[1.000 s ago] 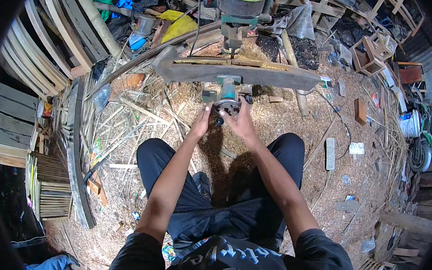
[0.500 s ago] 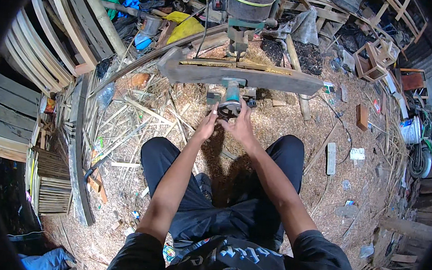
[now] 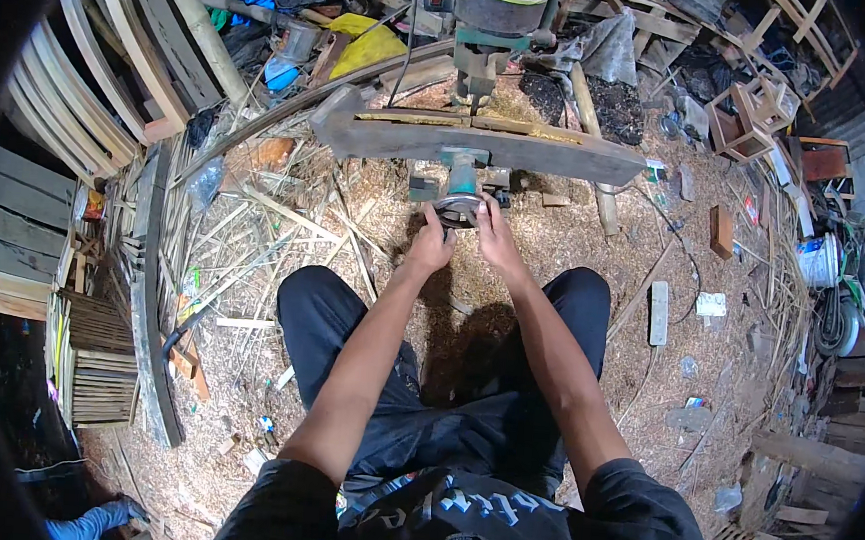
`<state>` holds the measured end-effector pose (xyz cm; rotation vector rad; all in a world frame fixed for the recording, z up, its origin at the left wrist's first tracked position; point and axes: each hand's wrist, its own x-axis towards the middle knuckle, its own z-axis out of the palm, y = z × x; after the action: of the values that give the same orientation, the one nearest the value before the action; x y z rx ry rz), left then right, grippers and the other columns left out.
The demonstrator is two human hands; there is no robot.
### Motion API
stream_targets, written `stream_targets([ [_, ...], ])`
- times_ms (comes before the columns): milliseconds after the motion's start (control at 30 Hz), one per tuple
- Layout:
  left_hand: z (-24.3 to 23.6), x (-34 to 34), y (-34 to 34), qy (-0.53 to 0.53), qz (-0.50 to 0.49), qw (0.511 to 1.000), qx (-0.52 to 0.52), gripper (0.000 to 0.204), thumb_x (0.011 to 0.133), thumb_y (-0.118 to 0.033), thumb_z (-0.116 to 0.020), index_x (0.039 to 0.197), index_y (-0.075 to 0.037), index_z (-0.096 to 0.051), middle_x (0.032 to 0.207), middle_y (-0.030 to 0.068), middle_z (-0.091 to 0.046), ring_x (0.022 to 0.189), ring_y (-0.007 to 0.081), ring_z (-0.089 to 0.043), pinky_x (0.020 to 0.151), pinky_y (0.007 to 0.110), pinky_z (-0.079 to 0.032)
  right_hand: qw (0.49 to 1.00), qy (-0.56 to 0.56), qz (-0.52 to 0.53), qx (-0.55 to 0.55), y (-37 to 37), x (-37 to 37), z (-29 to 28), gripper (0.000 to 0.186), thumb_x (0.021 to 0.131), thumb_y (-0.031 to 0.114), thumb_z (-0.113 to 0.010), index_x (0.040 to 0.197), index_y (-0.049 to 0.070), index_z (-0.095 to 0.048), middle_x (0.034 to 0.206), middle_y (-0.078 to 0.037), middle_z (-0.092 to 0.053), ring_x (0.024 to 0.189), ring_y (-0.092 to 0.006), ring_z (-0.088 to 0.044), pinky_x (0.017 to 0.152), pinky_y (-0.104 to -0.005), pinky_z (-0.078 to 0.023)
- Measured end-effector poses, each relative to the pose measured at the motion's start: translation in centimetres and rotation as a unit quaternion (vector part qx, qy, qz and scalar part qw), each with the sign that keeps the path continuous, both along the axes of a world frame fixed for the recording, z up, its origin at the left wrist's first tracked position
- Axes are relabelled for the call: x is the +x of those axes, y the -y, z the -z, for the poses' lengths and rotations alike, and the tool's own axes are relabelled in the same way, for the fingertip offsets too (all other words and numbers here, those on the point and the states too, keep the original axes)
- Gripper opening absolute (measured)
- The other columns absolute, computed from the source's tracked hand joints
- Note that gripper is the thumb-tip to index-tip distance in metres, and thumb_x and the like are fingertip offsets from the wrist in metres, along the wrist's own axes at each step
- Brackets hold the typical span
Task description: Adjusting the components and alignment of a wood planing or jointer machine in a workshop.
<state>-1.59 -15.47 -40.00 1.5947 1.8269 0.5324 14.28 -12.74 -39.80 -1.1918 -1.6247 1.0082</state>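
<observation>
Between my knees and the machine, my left hand (image 3: 432,244) is closed on the left side of a round metal handwheel (image 3: 457,210). My right hand (image 3: 496,238) grips its right rim. The wheel sits on the near end of a green vise screw housing (image 3: 462,179). Beyond it, a thick grey wooden board (image 3: 391,144) lies crosswise in the vise, with a yellowish slot strip along its top. Above the board stands the drilling machine (image 3: 499,10), its chuck (image 3: 475,90) close over the wood. Whether the bit touches the board is hard to tell.
Wood shavings cover the floor. Thin sticks (image 3: 245,227) and a long dark beam (image 3: 149,300) lie on the left, near stacked curved boards (image 3: 95,76). To the right are a white power strip (image 3: 659,314), a wooden block (image 3: 721,232) and a bucket (image 3: 818,259).
Both hands have shifted around the handwheel, the left rightward and the right slightly outward and upward. The wheel's rim and spokes show more plainly. The board stays in the vise.
</observation>
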Motion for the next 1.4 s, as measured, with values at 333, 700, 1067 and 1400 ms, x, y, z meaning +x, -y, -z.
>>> stream_targets([
  [333, 6.0, -4.8, -1.9, 0.116, 0.048, 0.992, -0.028, 0.066, 0.091, -0.023, -0.046, 0.144, 0.005, -0.018, 0.107, 0.0314, -0.06, 0.101, 0.0444, -0.058, 0.09, 0.047, -0.045, 0.997, 0.065, 0.0, 0.046, -0.2, -0.5, -0.5, 0.038, 0.102, 0.033, -0.042, 0.129, 0.006, -0.045, 0.109, -0.026, -0.061, 0.101, -0.0399, -0.062, 0.084, -0.0445, -0.048],
  [700, 5.9, 1.6, 0.1, 0.608, -0.154, 0.778, -0.045, 0.064, 0.094, -0.028, -0.037, 0.15, -0.006, -0.016, 0.149, 0.0077, -0.029, 0.137, 0.0197, -0.025, 0.113, 0.037, -0.015, 0.998, 0.045, -0.031, 0.044, 1.6, -0.7, 0.1, 0.091, 0.086, 0.041, -0.068, 0.144, -0.008, -0.018, 0.137, -0.033, -0.037, 0.127, -0.0408, -0.042, 0.105, -0.0454, -0.035],
  [1067, 1.0, -1.8, -2.0, 0.256, -0.022, 0.966, 0.04, 0.057, 0.098, -0.042, -0.039, 0.142, -0.006, -0.039, 0.142, 0.02, -0.043, 0.133, 0.0334, -0.038, 0.111, 0.041, -0.028, 0.985, 0.131, 0.067, 0.088, 2.7, -1.6, 1.0, 0.096, 0.08, 0.021, -0.068, 0.144, -0.008, -0.003, 0.134, -0.04, -0.03, 0.122, -0.051, -0.041, 0.102, -0.0499, -0.038],
  [1400, -1.7, 0.1, -2.8, 0.098, 0.065, 0.982, 0.148, 0.028, 0.099, -0.027, -0.049, 0.119, -0.007, -0.054, 0.107, 0.0227, -0.063, 0.1, 0.0379, -0.062, 0.085, 0.041, -0.048, 0.951, 0.209, 0.163, -0.162, 0.6, 8.3, 14.2, 0.032, 0.086, 0.03, -0.064, 0.094, 0.0, -0.069, 0.077, -0.02, -0.069, 0.075, -0.0359, -0.068, 0.072, -0.0432, -0.053],
])
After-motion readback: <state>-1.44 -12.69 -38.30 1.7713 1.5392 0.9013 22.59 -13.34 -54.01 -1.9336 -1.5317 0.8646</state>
